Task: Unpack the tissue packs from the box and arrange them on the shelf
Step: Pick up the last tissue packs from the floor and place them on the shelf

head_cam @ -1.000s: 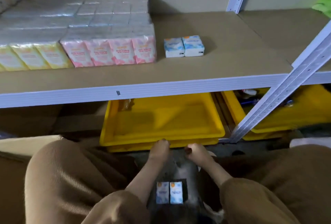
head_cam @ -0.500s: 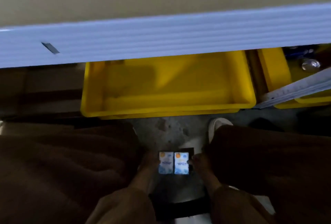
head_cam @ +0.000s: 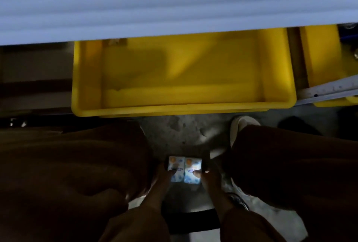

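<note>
Two small blue-and-white tissue packs (head_cam: 184,170) sit side by side, low between the knees.
Left hand (head_cam: 161,176) and right hand (head_cam: 210,176) flank them, thumbs on top, grasping; long axes point toward the white shelf edge (head_cam: 174,9) above.

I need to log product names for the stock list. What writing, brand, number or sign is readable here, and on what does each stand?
"MINI": the only partly legible word, in dark print on the right tissue pack; the line above it is too blurred to read.
Left tissue pack: two lines of dark print, too blurred to read.
Yellow bin: no writing visible.
White shelf edge: no writing visible.
</note>
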### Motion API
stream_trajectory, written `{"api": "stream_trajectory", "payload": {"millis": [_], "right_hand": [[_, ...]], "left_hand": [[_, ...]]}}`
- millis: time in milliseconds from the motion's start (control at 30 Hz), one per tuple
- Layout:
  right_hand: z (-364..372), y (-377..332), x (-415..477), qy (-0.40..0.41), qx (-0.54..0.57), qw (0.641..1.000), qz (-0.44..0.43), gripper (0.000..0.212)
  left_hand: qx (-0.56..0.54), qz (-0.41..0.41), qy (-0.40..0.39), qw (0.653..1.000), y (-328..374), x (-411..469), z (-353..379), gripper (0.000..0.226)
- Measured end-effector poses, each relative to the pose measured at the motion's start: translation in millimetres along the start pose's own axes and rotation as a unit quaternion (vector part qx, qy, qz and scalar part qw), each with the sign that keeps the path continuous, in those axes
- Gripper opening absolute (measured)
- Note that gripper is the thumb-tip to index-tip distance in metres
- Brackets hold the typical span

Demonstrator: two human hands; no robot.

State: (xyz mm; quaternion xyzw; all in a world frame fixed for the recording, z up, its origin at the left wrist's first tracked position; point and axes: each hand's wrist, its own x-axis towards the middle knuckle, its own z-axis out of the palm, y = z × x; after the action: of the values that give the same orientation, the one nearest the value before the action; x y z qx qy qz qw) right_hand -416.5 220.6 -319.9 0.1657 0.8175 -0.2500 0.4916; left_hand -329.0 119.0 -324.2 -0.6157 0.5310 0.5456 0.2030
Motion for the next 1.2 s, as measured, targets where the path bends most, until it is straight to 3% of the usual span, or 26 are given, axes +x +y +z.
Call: {"api": "stream_trajectory", "payload": {"millis": [200, 367, 667, 833, 967, 1200], "right_hand": [[-3, 2, 16, -0.006, 0.042, 0.999, -0.019, 0.018], [-31, -31, -5, -0.043, 0.09, 0.993, -0.066, 0.034], [-84, -90, -64, 0.024, 0.171, 0.965, -0.196, 0.034], [-115, -115, -102, 0.035, 0.185, 0.947, -0.259, 0.013], [-143, -134, -137, 0.068, 0.184, 0.93, -0.311, 0.036], [-183, -151, -213, 0.132, 0.168, 0.883, -0.419, 0.045]], "left_hand": [[-0.012, -0.022, 0.001, 1.0, 20, -8, -13, 0.037], [0.019, 0.061, 0.018, 0.998, 56, -29, -29, 0.036], [0.05, 0.215, 0.059, 0.973, 138, -98, -61, 0.033], [0.029, 0.27, 0.111, 0.956, 163, -145, -71, 0.032], [0.021, 0.307, 0.141, 0.941, 181, -184, -78, 0.036], [-0.035, 0.386, 0.173, 0.905, 200, -240, -87, 0.04]]}}
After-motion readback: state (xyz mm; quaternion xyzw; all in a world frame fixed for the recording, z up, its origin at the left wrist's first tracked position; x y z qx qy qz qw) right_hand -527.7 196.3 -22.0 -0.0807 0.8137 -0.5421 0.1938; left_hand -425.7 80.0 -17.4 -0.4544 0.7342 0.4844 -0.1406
